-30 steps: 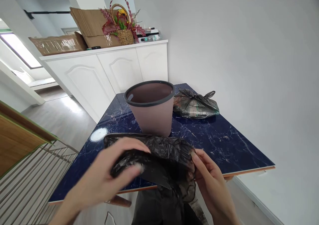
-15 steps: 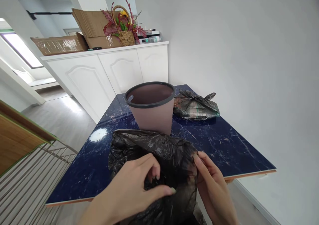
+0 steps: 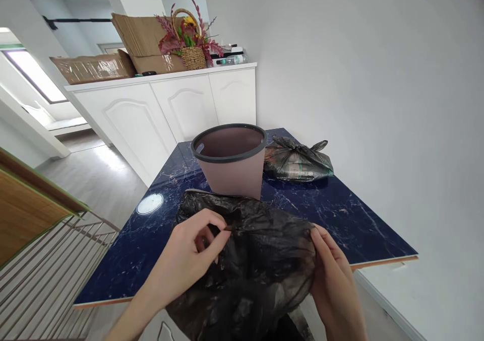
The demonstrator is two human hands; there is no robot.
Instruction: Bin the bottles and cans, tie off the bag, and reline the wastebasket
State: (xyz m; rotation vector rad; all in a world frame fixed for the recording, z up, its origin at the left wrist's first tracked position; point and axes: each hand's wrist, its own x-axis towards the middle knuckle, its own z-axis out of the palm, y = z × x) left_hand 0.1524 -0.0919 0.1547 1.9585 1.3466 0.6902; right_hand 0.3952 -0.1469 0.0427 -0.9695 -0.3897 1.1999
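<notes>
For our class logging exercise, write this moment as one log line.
left hand: pinching crumpled black bag | right hand: pinching same bag | bin: upright on table

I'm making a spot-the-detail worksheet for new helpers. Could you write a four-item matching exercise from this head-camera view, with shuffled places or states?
Column one:
1. Loose black bag
2. Bin
3. Plastic bag near the wall
4. Flower basket

Column two:
A. Standing upright, with a dark rim
B. On top of the white cabinet
C. Pinched by the left hand and the right hand
D. Knotted, resting on the blue table

Right pairs: 1-C, 2-A, 3-D, 4-B.
</notes>
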